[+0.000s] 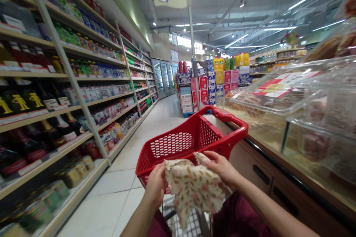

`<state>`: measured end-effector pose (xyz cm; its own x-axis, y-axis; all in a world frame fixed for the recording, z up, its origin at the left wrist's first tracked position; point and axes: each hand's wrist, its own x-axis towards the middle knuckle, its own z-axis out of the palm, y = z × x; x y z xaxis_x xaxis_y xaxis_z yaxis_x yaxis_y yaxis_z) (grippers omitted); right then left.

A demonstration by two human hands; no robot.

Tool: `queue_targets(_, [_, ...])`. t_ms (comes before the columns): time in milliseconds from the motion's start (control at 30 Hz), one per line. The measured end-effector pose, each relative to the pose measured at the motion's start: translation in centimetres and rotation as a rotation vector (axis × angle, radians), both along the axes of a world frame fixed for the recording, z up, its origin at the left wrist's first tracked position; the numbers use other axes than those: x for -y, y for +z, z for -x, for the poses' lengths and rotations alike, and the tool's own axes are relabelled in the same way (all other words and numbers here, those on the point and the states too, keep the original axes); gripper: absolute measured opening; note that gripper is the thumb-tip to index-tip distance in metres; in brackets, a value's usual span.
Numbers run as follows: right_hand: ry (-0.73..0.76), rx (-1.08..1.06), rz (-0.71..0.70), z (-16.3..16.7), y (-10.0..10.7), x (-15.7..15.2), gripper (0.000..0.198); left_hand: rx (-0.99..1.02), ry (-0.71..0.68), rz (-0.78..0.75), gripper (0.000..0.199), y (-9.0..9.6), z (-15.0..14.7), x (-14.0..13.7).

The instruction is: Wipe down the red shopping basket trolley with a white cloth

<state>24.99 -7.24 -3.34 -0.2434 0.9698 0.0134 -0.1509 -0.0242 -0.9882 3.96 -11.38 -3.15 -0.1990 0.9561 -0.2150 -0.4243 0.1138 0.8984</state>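
A cream cloth (194,185) with a pink and brown floral print hangs between my two hands in the lower middle. My left hand (156,182) pinches its upper left corner. At the upper right edge, my right hand (221,167) grips the fabric, thumb and fingers closed on it. Just beyond the cloth stands a red plastic shopping basket (172,146) with perforated walls, mounted on a cart. Its thick red handle (232,120) is to the right of the basket. The cloth hides part of the basket's near wall and the lower wire rack (178,226).
Shelves of bottles and cans (97,74) line the left side. On the right, clear plastic food packs (278,85) top a counter with drawers (258,174). Stacked cartons (198,89) stand ahead, behind a signpost (191,29). Pale floor tiles (108,203) run along the aisle.
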Motion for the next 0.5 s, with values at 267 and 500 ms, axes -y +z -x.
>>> queue_targets(267, [0.361,0.445,-0.125,-2.1,-1.6,1.8,0.024,-0.302,-0.09,0.096,0.02,-4.5,0.9,-1.2])
queue_targets(500, [0.334,0.445,-0.271,-3.0,0.9,2.4,0.01,-0.43,-0.648,0.083,0.037,-1.4,-0.8,1.9])
